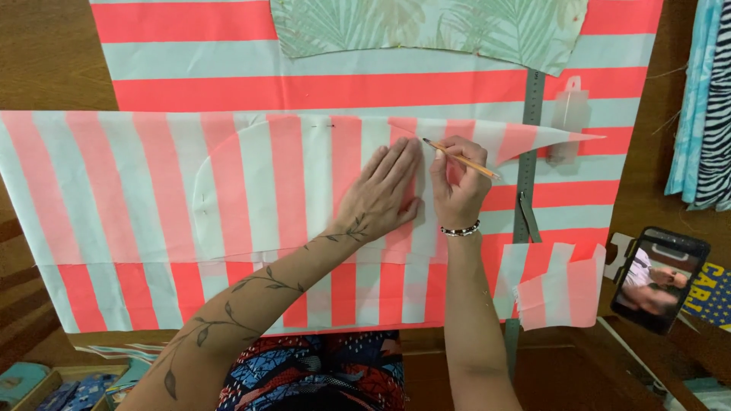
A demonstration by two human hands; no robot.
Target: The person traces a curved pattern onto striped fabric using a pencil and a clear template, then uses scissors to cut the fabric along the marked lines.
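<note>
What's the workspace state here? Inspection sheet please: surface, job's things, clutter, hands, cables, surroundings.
Surface: wooden table, mostly covered by striped fabric.
Job's things: translucent pattern paper pinned on the fabric; pencil with its tip on it.
Clutter: metal ruler, striped scrap, leaf-print fabric.
Hands: left hand flat on the paper; right hand holds the pencil.
Cables: nothing seen.
Surroundings: phone on a stand, hanging fabrics at the right.

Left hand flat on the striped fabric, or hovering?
Touching. The head view shows the left hand pressed palm-down, fingers spread, on the striped fabric, no gap visible.
</note>
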